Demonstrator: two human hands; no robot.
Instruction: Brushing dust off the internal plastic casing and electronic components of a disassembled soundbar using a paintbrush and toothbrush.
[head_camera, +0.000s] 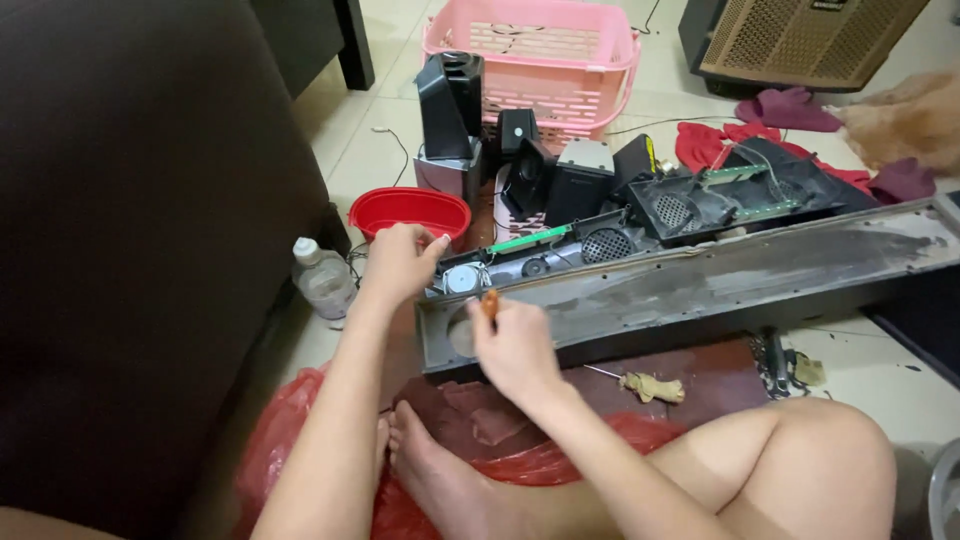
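Soundbar housing, a long grey open shell, lies across the middle of the frame from lower centre to the right edge, resting on the tiled floor and a reddish mat. Your right hand is closed around an orange-handled screwdriver, held upright at the near left end of the housing, beside a round opening in its wall. Your left hand rests on the far left corner of the housing, fingers curled down onto the edge; whether it grips anything there cannot be told. Just right of that hand, a small round speaker driver sits inside the shell, and a green circuit strip runs along its far side.

A red oval plastic bowl stands just behind your left hand. Left of it, a clear plastic bottle stands against the dark sofa filling the left of the frame. Black speaker boxes cluster at upper centre, in front of a pink plastic basket. Red crumpled plastic lies under your legs at the bottom. A crumpled beige rag lies on the mat near the housing.
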